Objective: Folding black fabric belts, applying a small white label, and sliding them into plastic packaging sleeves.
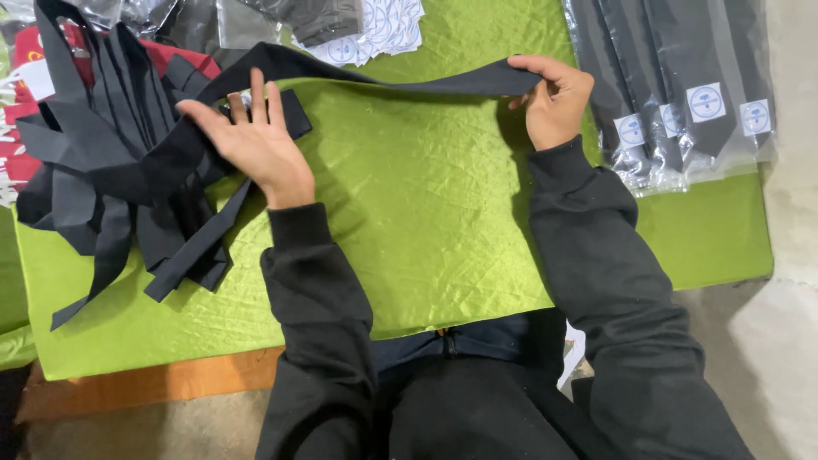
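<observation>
At the far left a loose heap of dark ties (111, 187) sprawls over the green cloth (409, 221) that covers the bench, its tails fanning toward the near edge, with something red (25, 102) half buried behind it. The left hand (251, 140) lies open and flat, fingers spread, pressing one end of a single dark tie (400, 83) against that heap. From there the tie runs taut across the cloth to the right hand (554, 98), which is closed in a pinch on the tie's other end and lifts it just off the surface.

The likely trouble is on the left: because the open hand only presses and does not grip, a pull from the right could drag the tie out from under the palm, or bring neighbouring ties from the heap along with it, since they overlap. A twist along the stretched length could also go unnoticed, dark on dark.

Behind the tie lie clear bags and a sheet of round white stickers (383, 25). At the far right, bagged ties (673, 85) with round labels sit close to the right hand, crowding that side
</observation>
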